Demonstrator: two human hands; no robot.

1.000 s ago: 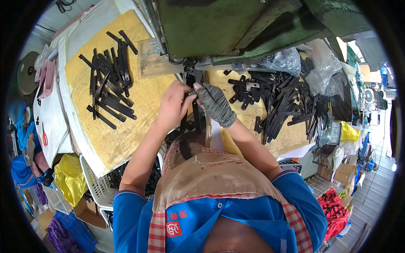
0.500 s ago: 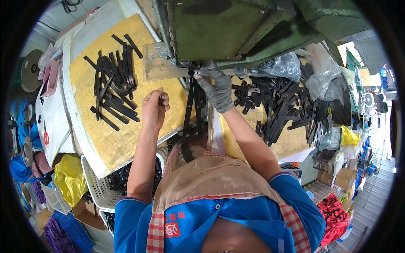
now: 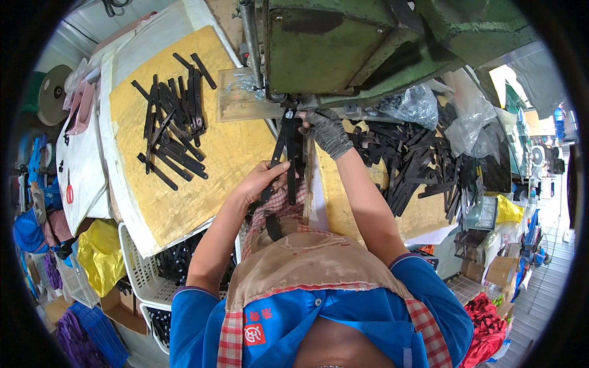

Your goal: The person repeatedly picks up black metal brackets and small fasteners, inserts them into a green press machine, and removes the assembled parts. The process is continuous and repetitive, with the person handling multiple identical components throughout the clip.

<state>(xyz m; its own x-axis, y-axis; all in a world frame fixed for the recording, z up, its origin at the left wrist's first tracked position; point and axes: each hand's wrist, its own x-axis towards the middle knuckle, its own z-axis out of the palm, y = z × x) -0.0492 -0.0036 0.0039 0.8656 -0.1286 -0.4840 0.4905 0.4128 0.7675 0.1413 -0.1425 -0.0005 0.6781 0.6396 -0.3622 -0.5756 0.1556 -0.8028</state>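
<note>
Two long black metal strips (image 3: 291, 161) hang under the green machine's head, meeting at the top and spread into a narrow V. A small shiny rivet head shows at their joined end. My bare left hand (image 3: 267, 179) is closed round the lower part of the left strip. My right hand (image 3: 328, 132), in a grey glove, has its fingertips pinched at the strips' upper end, just below the machine. Part of its grip is hidden.
The green machine (image 3: 325, 49) overhangs the far side. A shallow clear tray (image 3: 239, 110) with small silvery rivets lies left of its head. Loose black strips (image 3: 175, 116) lie on the yellow board at left; more black strips (image 3: 411, 159) are heaped at right. A white basket (image 3: 138, 260) stands below.
My left hand has moved right and down from above the yellow board and taken hold of the left strip. My right hand has shifted slightly down, staying at the joined end.
</note>
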